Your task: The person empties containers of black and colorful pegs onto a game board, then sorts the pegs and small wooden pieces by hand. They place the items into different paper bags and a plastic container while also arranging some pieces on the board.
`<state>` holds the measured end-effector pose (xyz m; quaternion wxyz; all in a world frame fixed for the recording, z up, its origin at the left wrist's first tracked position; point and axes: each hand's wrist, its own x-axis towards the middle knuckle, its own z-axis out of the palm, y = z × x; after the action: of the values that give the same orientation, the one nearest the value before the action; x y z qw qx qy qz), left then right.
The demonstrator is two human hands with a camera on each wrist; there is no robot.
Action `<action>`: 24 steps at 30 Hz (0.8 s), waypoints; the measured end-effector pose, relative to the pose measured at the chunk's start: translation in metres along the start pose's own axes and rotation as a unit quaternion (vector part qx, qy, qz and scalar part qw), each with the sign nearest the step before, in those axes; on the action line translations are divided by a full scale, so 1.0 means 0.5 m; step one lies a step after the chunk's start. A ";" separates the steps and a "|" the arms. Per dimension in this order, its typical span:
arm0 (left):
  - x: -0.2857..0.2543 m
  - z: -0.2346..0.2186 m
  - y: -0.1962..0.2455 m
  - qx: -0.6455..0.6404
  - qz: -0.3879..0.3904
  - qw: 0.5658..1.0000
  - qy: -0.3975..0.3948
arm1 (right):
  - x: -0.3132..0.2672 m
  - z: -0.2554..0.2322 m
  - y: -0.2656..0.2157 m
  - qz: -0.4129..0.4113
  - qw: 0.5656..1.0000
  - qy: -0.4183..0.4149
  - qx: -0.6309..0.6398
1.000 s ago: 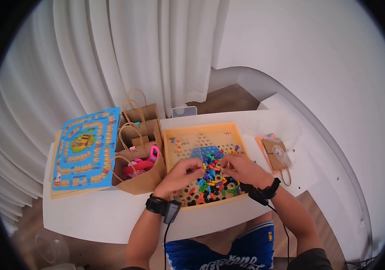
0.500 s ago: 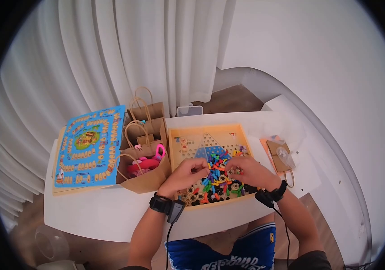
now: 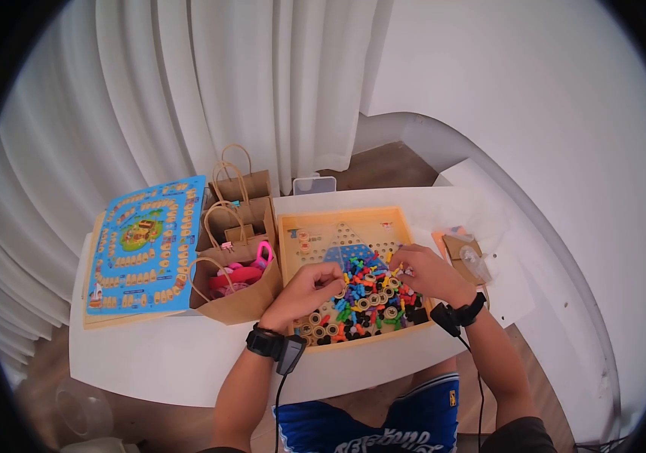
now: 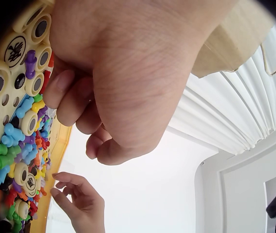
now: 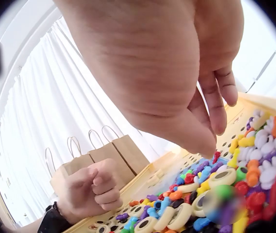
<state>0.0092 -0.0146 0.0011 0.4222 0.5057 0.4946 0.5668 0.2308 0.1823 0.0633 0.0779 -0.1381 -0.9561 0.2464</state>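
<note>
A shallow wooden-framed game board [image 3: 289,235] with a holed, blue-patterned face lies on the table. Over its near half spreads a heap of coloured game pegs [image 3: 357,308] mixed with round Chinese chess discs [image 5: 223,177]. Above the board's left side hovers my left hand [image 3: 308,293], fingers curled and thumb against the index finger; no piece shows in its grasp. My right hand [image 3: 430,273] reaches over the right part of the heap. In the left wrist view its thumb and fingers stand apart; in the right wrist view the thumb tip is close to a red peg [image 5: 216,156].
Left of the board stand brown paper bags [image 3: 244,298], the nearest holding pink and red things [image 3: 240,275]. Beyond them lies a blue printed game board [image 3: 146,241]. A small brown bag [image 3: 462,253] with a clear plastic piece lies to the right. White curtains [image 3: 240,83] hang behind.
My right hand has moved right and away from me over the heap, uncovering more pegs and discs. The left hand stays nearly in place, fingers still curled.
</note>
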 end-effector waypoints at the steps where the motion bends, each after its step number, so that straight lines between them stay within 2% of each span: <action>1: 0.000 0.000 0.000 -0.002 0.002 1.000 0.001 | -0.004 0.003 0.014 -0.027 0.999 0.001 -0.028; 2: -0.001 0.000 0.003 -0.002 -0.001 1.000 0.001 | -0.007 0.005 0.019 -0.055 0.997 0.001 -0.056; 6: 0.001 -0.001 -0.001 0.000 0.006 1.000 -0.004 | -0.019 0.021 0.008 -0.061 0.997 -0.023 -0.031; 8: 0.000 -0.002 0.001 -0.001 0.008 1.000 -0.006 | -0.022 0.019 -0.005 -0.004 0.998 -0.057 -0.011; 11: -0.001 -0.001 0.006 -0.002 0.004 1.000 -0.007 | -0.024 0.019 0.003 -0.048 0.997 -0.039 -0.037; 12: -0.002 -0.001 0.007 -0.004 -0.001 1.000 -0.004 | -0.027 0.017 0.002 -0.049 0.997 -0.038 -0.038; 14: -0.001 -0.003 0.003 -0.006 0.002 1.000 -0.007 | -0.032 0.011 -0.003 0.011 0.998 -0.021 0.058; 18: -0.001 -0.002 0.000 0.004 0.001 1.000 -0.006 | -0.041 0.021 0.024 0.007 0.997 -0.003 0.079; 19: -0.001 -0.001 0.002 0.004 0.001 1.000 -0.007 | -0.043 0.025 0.028 -0.018 0.998 -0.002 0.062; 20: -0.001 -0.001 0.006 0.000 0.001 1.000 -0.007 | -0.043 0.026 0.027 -0.042 0.998 0.000 0.045; 24: -0.001 -0.002 0.007 -0.003 0.004 1.000 -0.008 | -0.040 0.017 -0.005 -0.032 0.998 -0.008 0.053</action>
<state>0.0086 -0.0158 0.0046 0.4255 0.5108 0.4879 0.5657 0.2476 0.1702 0.0556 0.0857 -0.1012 -0.9462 0.2950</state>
